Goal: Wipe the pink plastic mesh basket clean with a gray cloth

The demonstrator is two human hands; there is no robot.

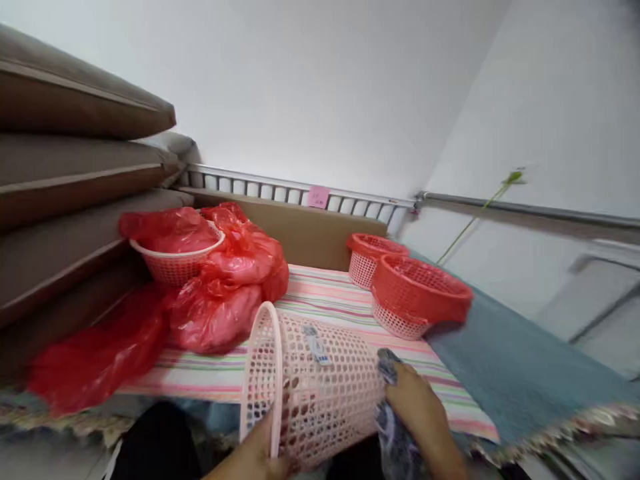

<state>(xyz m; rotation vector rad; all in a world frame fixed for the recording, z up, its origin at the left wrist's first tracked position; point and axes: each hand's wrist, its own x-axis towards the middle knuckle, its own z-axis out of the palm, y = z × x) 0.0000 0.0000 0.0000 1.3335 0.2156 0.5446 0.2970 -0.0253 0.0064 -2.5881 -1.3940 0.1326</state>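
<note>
So, the pale pink perforated plastic basket (325, 393) is on its side in the person's hands, up front over the lap and the near edge of a pink, white and green striped cloth (320, 287). Its round open mouth faces left, the narrower closed base points right, and the long axis runs pretty much level across the view. The left hand (263, 453) is clamped on the rim at the lower part of the mouth, though the bottom of the view cuts some of it off. The right hand (415, 397) is closed around a crumpled grey patterned cloth (393, 433), held up against the base end. As for writing, there's a small white and blue sticker (318, 347) stuck on the upper side wall, slanting down to the right, but it's too blurry to read. Same deal with the pink paper note (319, 197) on the white railing (253, 190) at the back: dark handwritten marks, can't make them out. Over left, shiny red plastic bags (240, 267) are heaped beside a white-rimmed pink basket (173, 267) with more red plastic over it. Two red-topped pink baskets stand at the right, the bigger one (420, 293) nearer and the smaller one (367, 257) just behind.
</note>
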